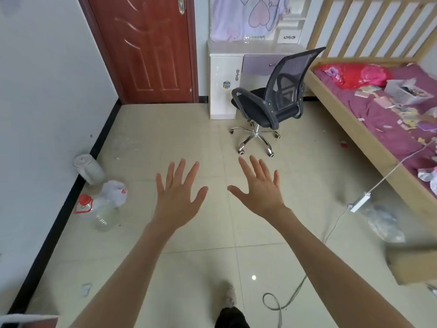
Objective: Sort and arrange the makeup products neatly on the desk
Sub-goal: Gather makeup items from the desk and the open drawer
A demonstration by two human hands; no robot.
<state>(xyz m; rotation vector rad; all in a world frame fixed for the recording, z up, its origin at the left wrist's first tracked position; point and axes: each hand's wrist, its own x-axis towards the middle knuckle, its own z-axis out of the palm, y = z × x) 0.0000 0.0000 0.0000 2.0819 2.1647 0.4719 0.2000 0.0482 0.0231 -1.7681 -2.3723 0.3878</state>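
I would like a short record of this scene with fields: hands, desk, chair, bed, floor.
hands: left hand and right hand both spread, holding nothing
desk: white desk by the far wall
chair: black office chair in front of the desk
bed: small items scattered on the purple bed
floor: plastic bottle, power strip

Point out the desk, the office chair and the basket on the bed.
desk (236, 47): head view, bare tabletop.
office chair (287, 74): head view, mesh backrest.
basket (399, 91): head view, near wall.
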